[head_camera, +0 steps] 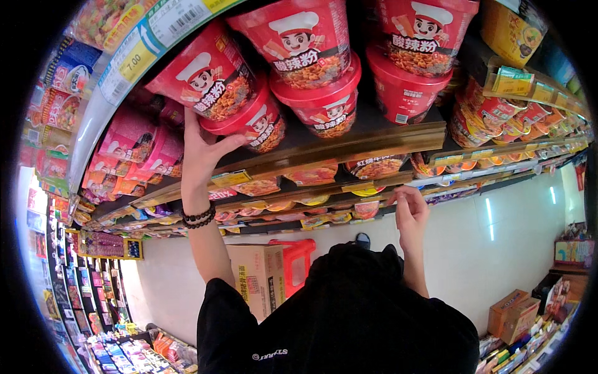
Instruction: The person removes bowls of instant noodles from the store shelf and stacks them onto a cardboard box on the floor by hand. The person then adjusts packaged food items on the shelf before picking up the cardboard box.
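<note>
My left hand (204,148), with dark beaded bracelets at the wrist, grips the lower red noodle tub (264,122) of the leftmost stack. Its thumb lies across the tub's front, while its other fingers are partly hidden at the tubs' left side. On top sits an upper red noodle tub (205,77), tilted in this view. To the right stand a middle stack of red tubs (303,51) and a right stack (416,42). My right hand (412,205) hangs before the lower shelves, fingers loosely curled, nothing visible in it.
Pink and orange packaged foods (128,140) fill the shelf's left part. The dark shelf edge (327,152) runs below the tubs, above lower shelves of bowl noodles (376,166). A cardboard carton (257,276) and a red plastic stool (296,262) stand on the pale floor (490,243).
</note>
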Action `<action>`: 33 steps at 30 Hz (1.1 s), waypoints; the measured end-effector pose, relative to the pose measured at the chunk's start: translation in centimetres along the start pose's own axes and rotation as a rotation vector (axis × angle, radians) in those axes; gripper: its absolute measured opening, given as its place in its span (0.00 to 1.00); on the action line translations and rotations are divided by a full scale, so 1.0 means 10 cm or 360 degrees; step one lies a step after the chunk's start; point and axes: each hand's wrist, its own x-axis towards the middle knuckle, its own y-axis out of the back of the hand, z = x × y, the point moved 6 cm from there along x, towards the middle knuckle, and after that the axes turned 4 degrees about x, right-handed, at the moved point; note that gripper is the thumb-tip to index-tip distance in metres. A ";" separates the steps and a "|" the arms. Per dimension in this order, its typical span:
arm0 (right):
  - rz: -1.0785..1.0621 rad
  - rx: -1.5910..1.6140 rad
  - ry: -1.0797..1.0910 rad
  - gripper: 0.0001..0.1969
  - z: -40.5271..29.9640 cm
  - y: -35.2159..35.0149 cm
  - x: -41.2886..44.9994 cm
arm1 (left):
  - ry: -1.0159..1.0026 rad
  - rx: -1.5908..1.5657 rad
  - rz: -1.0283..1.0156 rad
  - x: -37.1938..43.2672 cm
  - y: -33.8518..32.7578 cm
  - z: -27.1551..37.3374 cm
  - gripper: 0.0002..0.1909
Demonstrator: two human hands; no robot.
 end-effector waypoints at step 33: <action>-0.0678 -0.0302 -0.0208 0.07 0.53 -1.28 -0.52 | -0.0773 0.0793 0.0196 -1.32 -0.40 0.05 0.19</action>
